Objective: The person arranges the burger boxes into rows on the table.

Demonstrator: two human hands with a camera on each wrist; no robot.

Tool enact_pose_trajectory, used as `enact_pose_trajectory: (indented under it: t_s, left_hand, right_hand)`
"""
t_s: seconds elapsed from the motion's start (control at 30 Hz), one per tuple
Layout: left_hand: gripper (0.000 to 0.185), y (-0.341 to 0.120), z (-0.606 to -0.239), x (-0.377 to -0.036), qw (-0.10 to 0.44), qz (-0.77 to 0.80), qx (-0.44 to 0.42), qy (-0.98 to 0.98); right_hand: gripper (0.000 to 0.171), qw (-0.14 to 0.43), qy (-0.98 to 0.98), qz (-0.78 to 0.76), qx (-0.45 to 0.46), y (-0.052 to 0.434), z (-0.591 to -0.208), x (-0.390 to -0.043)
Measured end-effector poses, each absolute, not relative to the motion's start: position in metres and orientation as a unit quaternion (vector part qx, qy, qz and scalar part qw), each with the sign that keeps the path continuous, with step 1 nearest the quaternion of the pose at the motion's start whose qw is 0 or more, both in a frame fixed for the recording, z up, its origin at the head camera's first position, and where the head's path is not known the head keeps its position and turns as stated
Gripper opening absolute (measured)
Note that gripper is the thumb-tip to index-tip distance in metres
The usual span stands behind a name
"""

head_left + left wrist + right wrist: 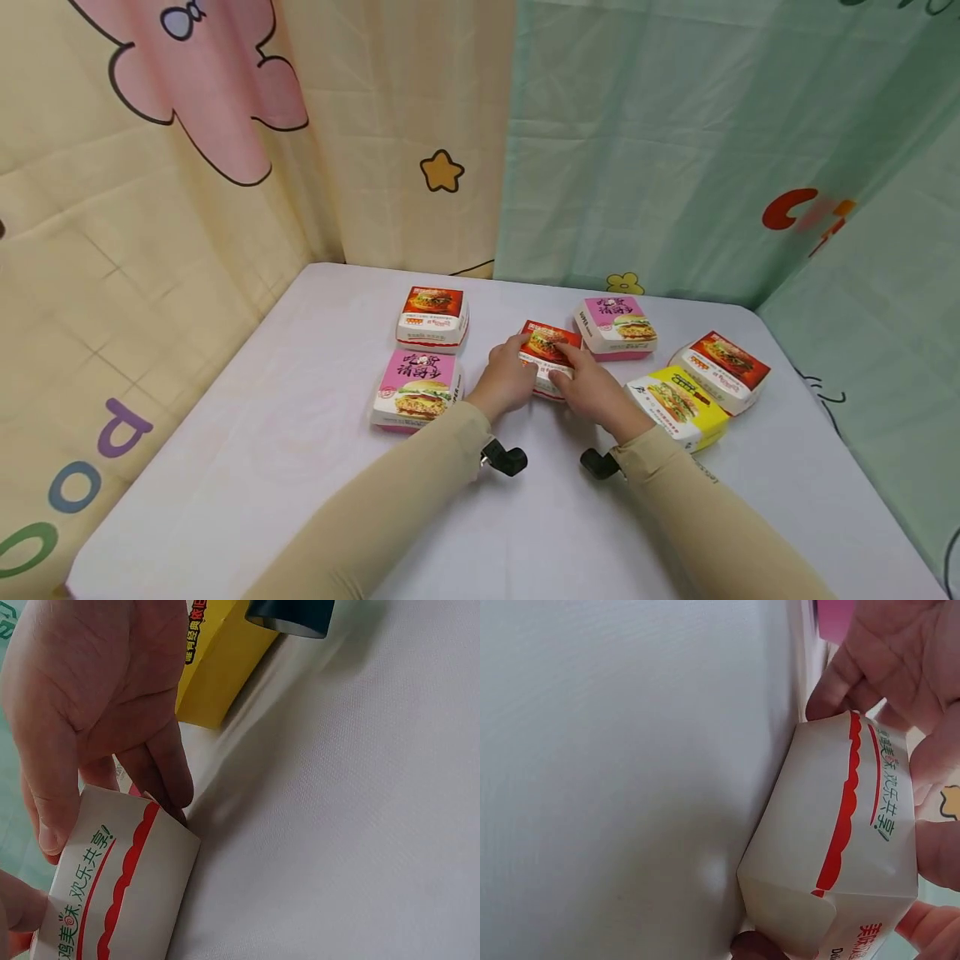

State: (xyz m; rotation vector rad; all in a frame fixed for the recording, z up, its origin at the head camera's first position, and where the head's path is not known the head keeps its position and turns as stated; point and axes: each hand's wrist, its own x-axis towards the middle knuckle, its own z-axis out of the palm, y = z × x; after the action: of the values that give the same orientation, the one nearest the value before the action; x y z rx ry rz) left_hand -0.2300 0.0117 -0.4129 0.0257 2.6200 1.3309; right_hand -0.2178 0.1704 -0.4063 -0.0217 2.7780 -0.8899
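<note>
The small red burger box [550, 357] sits in the middle of the white table [262, 467], right between the left hand [504, 382] and the right hand [592, 388], whose curled fingers grip its two sides, with other boxes close behind and open table in front.

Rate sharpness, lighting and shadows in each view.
Head view: even soft light, sharp, faint shadows on the table. Left wrist view: the yellow box slightly soft, soft shadow beside the red-lidded box. Right wrist view: that box crisp, the pink patch at top blurred.
</note>
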Motion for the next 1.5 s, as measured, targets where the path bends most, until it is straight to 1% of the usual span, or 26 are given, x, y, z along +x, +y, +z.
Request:
enact_pose_trajectory:
  t_s: [0.4, 1.23, 1.5]
  left_hand:
    - [0.059, 0.009, -0.423, -0.225, 0.08, 0.465, 0.003, 0.882]
    - [0.057, 0.008, -0.427, -0.223, 0.072, 0.47, 0.012, 0.879]
    - [0.057, 0.009, -0.426, -0.222, 0.071, 0.472, 0.016, 0.879]
  right_hand:
    - [0.067, 0.117, 0.942, -0.314, -0.005, 0.171, -0.41, -0.216]
    - [0.068, 0.116, 0.944, -0.308, -0.01, 0.172, -0.413, -0.214]
    - [0.066, 0.102, 0.946, -0.305, -0.028, 0.172, -0.41, -0.212]
